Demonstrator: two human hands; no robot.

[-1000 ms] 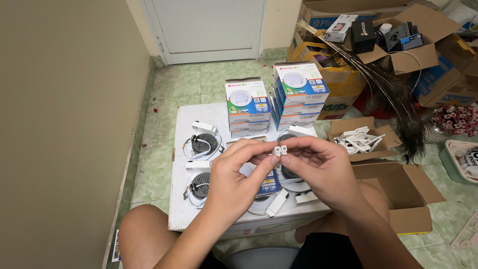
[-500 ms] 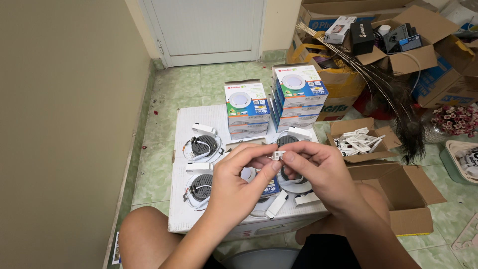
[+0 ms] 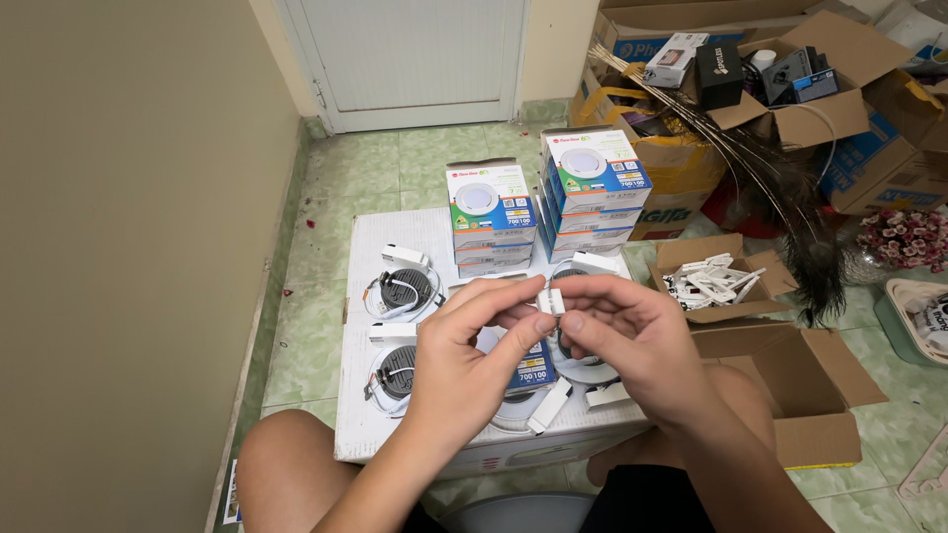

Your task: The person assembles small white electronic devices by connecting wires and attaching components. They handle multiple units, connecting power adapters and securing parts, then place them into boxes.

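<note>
Both hands raised above a white board (image 3: 367,259), fingertips meeting. Left hand (image 3: 472,347) and right hand (image 3: 630,341) pinch one small white connector (image 3: 550,301) between thumbs and forefingers, both clamped on it; other fingers curled loosely. Connector sits over the board's middle, in front of two stacks of boxes (image 3: 538,202). On the board, left: two round downlights (image 3: 403,331), face down, with wires. Right, on the floor: small carton (image 3: 717,274) of white connectors, just beside a larger open carton (image 3: 805,380).
</note>
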